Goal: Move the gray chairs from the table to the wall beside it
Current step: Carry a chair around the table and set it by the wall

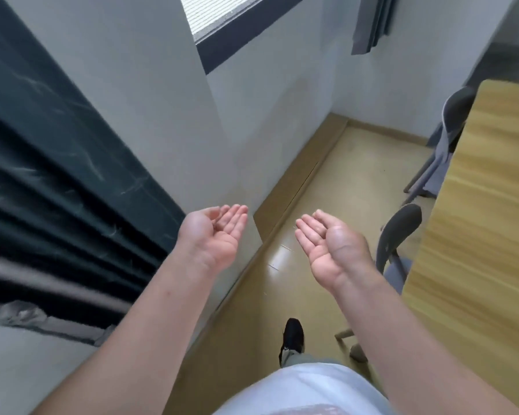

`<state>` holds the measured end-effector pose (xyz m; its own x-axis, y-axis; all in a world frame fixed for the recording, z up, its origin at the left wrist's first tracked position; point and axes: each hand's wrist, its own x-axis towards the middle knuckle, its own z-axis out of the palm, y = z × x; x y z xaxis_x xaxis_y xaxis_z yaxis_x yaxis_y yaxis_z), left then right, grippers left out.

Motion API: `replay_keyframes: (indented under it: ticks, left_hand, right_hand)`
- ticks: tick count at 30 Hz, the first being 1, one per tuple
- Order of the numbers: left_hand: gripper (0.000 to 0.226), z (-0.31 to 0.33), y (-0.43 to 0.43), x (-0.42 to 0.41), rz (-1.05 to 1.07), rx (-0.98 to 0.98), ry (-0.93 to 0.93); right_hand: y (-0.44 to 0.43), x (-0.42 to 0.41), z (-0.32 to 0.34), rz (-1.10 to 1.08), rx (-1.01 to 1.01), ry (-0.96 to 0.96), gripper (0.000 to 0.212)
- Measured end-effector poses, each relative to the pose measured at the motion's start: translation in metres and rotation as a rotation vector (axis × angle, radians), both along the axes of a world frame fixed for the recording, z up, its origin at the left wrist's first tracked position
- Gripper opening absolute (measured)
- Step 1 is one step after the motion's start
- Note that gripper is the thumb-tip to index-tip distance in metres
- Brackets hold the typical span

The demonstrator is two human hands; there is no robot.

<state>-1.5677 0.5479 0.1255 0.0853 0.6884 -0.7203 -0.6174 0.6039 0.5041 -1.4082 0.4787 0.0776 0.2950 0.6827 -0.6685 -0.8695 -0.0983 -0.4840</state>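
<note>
Bare forearms reach forward, left hand [215, 235] and right hand [327, 247] palms-up, fingers spread, holding nothing.

Wall [162, 85] at left; table [477, 220] at right. Near chair [397, 235] and far chair [453, 121] tucked at table's left edge. Both hands between wall and table: left hand [213, 235], right hand [327, 244].

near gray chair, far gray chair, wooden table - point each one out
near gray chair [399, 232]: head view, on its dark backrest.
far gray chair [457, 110]: head view, on its backrest.
wooden table [477, 235]: head view, on the bare tabletop.
</note>
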Motion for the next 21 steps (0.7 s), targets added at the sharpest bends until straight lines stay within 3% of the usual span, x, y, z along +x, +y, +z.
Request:
replay_keyframes:
  ticks: [6,14,21]
  left_hand:
    - [0.039,0.036,0.134,0.056,-0.121,0.087,0.002]
    - [0.03,0.016,0.255,0.16,-0.37,-0.045,0.013]
    - [0.028,0.001,0.346,0.303,-0.759,-0.114,0.007]
  right_hand:
    - [0.109,0.047,0.028,-0.141,0.057,0.02,0.04]
    - [0.193,0.12,0.018,-0.393,-0.006,0.006,0.034]
    - [0.253,0.198,0.017,-0.724,-0.086,-0.047,0.04]
